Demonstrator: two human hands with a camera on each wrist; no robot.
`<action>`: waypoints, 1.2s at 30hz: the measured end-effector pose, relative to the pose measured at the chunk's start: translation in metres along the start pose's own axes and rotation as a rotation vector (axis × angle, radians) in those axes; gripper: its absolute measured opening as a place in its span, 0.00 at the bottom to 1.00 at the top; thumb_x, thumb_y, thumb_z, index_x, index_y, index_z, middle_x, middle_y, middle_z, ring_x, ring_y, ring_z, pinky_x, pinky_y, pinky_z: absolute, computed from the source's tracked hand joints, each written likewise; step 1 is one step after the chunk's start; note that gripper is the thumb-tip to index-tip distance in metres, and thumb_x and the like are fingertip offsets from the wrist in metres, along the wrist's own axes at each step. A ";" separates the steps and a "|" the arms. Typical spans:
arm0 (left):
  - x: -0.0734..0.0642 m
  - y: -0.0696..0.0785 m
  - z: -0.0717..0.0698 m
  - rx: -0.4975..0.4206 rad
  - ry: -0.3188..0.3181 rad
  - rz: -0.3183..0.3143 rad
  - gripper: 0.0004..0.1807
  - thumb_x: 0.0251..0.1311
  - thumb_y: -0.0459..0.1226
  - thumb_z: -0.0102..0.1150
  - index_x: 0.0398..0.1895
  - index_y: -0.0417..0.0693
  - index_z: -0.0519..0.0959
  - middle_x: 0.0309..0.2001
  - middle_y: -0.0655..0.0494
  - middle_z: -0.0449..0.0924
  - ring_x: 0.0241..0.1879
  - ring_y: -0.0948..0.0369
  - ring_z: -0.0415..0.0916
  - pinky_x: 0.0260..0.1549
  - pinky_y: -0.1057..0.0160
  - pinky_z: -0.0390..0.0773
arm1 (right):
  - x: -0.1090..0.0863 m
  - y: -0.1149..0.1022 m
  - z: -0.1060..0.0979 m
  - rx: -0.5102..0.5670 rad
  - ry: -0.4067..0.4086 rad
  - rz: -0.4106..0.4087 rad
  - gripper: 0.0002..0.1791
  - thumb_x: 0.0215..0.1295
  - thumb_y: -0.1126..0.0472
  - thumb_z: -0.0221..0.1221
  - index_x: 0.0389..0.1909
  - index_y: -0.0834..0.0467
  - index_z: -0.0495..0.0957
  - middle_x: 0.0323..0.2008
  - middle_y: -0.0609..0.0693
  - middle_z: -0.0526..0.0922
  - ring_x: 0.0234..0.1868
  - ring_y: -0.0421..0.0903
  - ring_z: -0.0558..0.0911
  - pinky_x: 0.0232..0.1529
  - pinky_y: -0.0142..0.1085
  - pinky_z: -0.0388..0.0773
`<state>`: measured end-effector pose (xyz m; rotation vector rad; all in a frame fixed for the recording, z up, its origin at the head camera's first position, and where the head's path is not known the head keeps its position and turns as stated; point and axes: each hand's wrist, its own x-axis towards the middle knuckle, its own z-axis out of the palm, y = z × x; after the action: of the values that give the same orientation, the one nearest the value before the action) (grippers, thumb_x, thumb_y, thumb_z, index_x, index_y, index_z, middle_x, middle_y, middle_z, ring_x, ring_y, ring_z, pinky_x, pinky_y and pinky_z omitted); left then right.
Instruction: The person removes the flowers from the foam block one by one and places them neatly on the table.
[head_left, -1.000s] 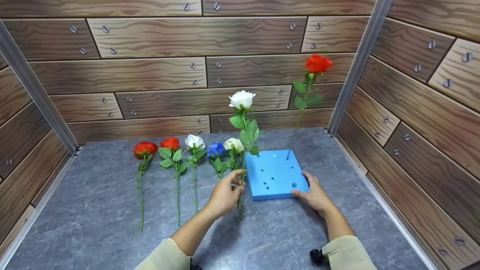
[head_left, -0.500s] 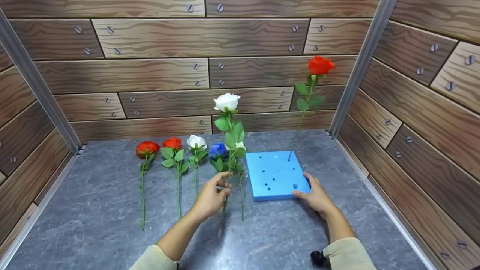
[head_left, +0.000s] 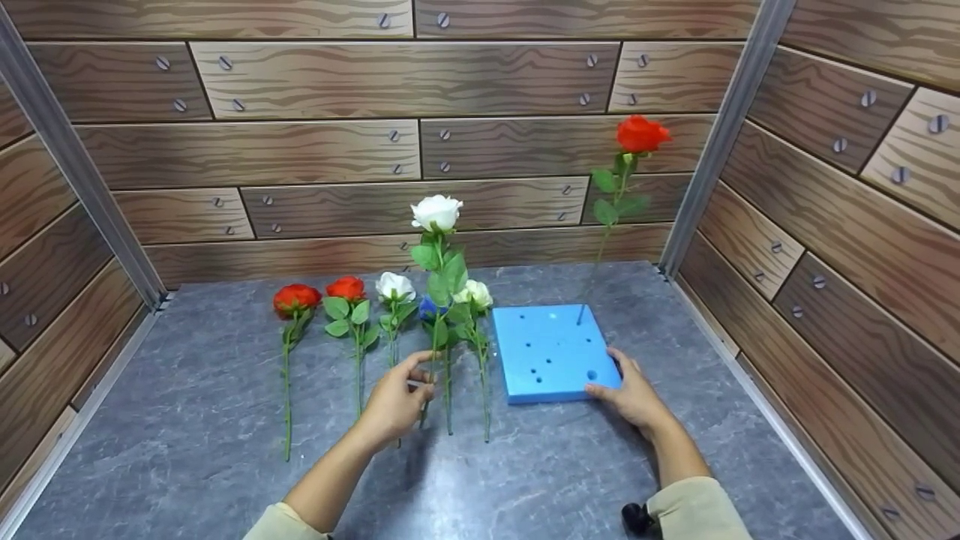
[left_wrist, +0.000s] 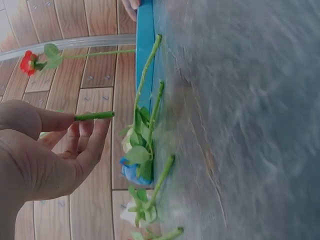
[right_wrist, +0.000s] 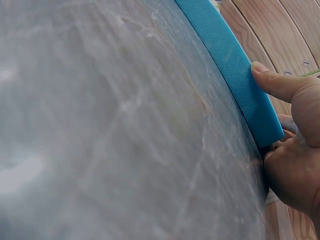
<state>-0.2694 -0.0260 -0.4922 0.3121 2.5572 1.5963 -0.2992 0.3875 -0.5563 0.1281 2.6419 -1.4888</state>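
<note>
My left hand (head_left: pixel 396 403) pinches the green stem of a white rose (head_left: pixel 436 214) and holds it upright above the table, left of the blue foam block (head_left: pixel 559 352). In the left wrist view, the stem's cut end (left_wrist: pixel 97 116) juts out past the thumb and fingers. My right hand (head_left: pixel 636 395) grips the block's near right corner, thumb on the front side, as the right wrist view also shows. Small holes dot the block's top. A red rose (head_left: pixel 643 135) stands in its far right part, leaning slightly right.
On the grey table (head_left: pixel 517 480) lie two red roses (head_left: pixel 296 298), another white rose (head_left: pixel 395 286), a blue rose (head_left: pixel 430 307) partly hidden by the held one, and a cream rose (head_left: pixel 474 292). Wood-patterned walls (head_left: pixel 330 150) close off the back and sides.
My left hand has carried the white rose leftward, away from the block's left edge and over the lying flowers. The right hand keeps its hold on the block.
</note>
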 end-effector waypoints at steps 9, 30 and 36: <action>-0.010 -0.014 -0.015 -0.016 0.061 0.009 0.28 0.66 0.24 0.55 0.68 0.53 0.72 0.48 0.41 0.80 0.44 0.49 0.84 0.26 0.64 0.80 | 0.000 0.000 0.000 -0.002 -0.010 0.003 0.60 0.60 0.42 0.69 0.81 0.53 0.40 0.81 0.63 0.38 0.81 0.66 0.42 0.79 0.63 0.45; -0.027 -0.028 -0.060 -0.011 0.161 -0.068 0.28 0.64 0.23 0.58 0.65 0.55 0.76 0.44 0.44 0.81 0.40 0.55 0.82 0.25 0.62 0.81 | -0.001 -0.001 -0.001 0.004 -0.005 0.003 0.60 0.59 0.43 0.70 0.81 0.54 0.41 0.80 0.65 0.37 0.81 0.67 0.41 0.78 0.64 0.44; -0.032 -0.034 -0.074 -0.019 0.168 -0.096 0.29 0.64 0.23 0.57 0.66 0.54 0.75 0.46 0.42 0.81 0.40 0.55 0.82 0.26 0.59 0.84 | -0.001 0.000 -0.001 0.002 -0.007 0.001 0.59 0.59 0.42 0.70 0.81 0.53 0.41 0.80 0.64 0.39 0.80 0.67 0.42 0.78 0.65 0.46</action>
<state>-0.2577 -0.1130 -0.4906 0.0535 2.6306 1.6773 -0.2988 0.3879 -0.5556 0.1237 2.6348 -1.4889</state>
